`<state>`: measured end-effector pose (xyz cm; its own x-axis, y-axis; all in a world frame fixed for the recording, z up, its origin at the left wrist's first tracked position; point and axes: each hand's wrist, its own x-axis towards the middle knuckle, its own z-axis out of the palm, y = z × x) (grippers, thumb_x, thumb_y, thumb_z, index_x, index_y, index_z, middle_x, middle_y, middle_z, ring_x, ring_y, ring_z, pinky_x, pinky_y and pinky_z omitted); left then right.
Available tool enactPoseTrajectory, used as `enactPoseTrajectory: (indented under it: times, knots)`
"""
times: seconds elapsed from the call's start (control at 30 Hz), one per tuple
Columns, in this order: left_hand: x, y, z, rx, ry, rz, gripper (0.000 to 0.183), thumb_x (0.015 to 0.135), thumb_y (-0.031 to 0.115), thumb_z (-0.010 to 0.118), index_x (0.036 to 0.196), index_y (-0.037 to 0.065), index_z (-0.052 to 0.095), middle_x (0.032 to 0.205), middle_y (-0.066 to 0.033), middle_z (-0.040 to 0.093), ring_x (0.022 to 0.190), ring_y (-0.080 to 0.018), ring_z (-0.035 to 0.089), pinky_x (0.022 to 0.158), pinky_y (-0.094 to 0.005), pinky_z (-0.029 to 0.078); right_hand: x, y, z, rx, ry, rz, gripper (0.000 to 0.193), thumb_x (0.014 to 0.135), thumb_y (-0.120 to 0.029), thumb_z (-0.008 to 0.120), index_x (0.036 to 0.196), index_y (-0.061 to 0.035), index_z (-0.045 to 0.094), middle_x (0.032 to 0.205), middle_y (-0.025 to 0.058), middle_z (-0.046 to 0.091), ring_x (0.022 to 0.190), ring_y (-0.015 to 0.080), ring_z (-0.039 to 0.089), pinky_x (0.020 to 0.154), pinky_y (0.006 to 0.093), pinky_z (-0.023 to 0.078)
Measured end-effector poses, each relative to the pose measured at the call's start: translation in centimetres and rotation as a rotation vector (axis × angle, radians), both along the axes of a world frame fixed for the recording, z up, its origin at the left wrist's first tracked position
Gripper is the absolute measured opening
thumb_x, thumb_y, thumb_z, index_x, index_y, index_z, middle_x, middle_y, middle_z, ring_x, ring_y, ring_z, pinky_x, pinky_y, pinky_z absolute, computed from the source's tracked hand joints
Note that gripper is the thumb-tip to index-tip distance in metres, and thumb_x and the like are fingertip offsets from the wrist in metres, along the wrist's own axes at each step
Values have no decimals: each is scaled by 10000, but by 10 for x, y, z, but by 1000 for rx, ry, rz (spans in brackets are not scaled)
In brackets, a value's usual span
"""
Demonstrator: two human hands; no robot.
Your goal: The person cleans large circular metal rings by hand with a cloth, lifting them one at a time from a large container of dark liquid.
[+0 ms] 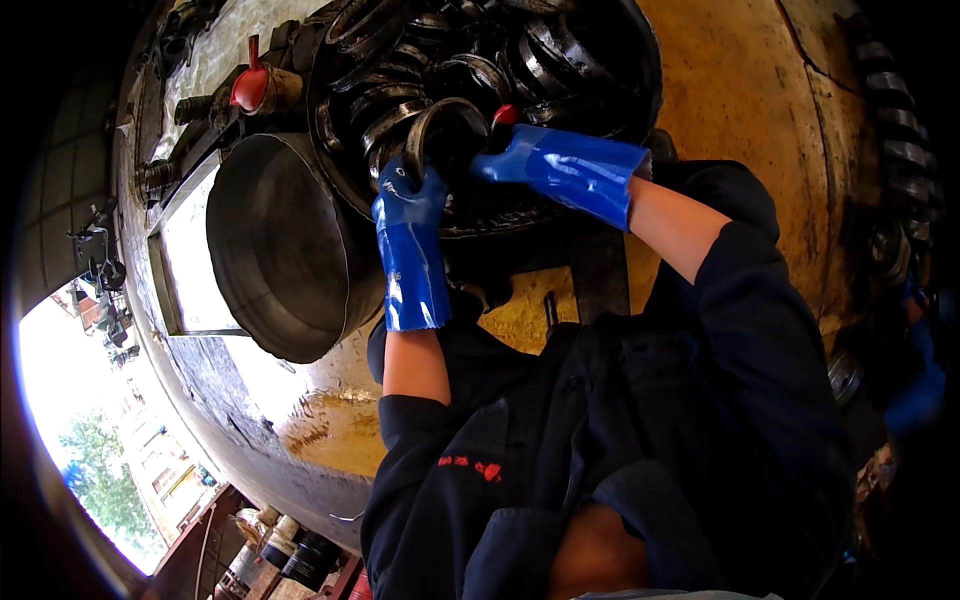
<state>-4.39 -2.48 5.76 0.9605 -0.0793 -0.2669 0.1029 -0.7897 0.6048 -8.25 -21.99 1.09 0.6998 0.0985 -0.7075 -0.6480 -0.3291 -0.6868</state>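
1. A stained, yellow-brown floor [735, 90] spreads beneath the work area, curving at the edges of the wide view, with daylight and a green tree [105, 480] beyond at far left.
2. A person in a dark jacket [640, 420], red stitching on the chest, bends over the work, both forearms reaching forward.
3. A wide, dark tub [490, 232] stands directly before the person, heaped with oily metal rings [555, 60] that lean and overlap at many angles.
4. To the tub's left, close beside it, an open-mouthed metal drum [285, 245] shows its dull inner wall.
5. At far right, a row of dark, ridged parts [885, 110] lies in shadow.
6. Long blue gloves [590, 170] cover both hands to above the wrists.
7. The left hand [408, 195] grips a single metal ring [447, 112] by its lower left side, raising it on edge over the near part of the tub, in front of the pile.
8. The right hand [505, 158], just right of that ring, is curled around a red-ended object [507, 114]; the rest of it is hidden.
9. Upper left, a red scoop-like vessel [249, 88] sits against a small, grimy can [283, 90].
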Motion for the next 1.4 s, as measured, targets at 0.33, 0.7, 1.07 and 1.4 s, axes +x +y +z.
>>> enactPoseTrajectory:
  times: [0.33, 0.7, 1.07, 1.4]
  knots:
    - [-2, 5, 6, -99, 82, 43, 279, 901, 211, 668, 1108, 29, 712, 871, -147, 760, 755, -226, 738, 729, -356, 585, -8, 8, -23, -528, -527, -199, 255, 956, -327, 676, 1155, -177, 729, 1114, 59, 754, 994, 259, 728, 907, 335, 585]
    - [22, 27, -57, -232, -9, -291, 331, 906, 199, 687, 1184, 20, 689, 1007, -129, 765, 905, -239, 735, 806, -348, 575, 19, -21, -56, 1073, 18, -619, 528, 929, -387, 720, 1294, -19, 619, 1186, 158, 689, 1036, 220, 714, 980, 297, 552]
    - [7, 30, -37, -319, 44, -112, 346, 885, 113, 728, 1204, -9, 673, 970, -114, 730, 826, -170, 709, 753, -309, 581, -10, -39, -28, -74, -664, -330, 318, 995, -29, 548, 1298, 41, 616, 1143, 168, 733, 1046, 267, 727, 906, 330, 591]
    - [8, 28, -14, -583, -96, 72, 267, 885, 87, 693, 1122, -34, 672, 832, -94, 706, 725, -171, 677, 680, -299, 549, -16, -7, -34, 242, -239, -419, 482, 928, -463, 706, 1142, -32, 726, 895, 109, 733, 757, 198, 678, 696, 340, 558]
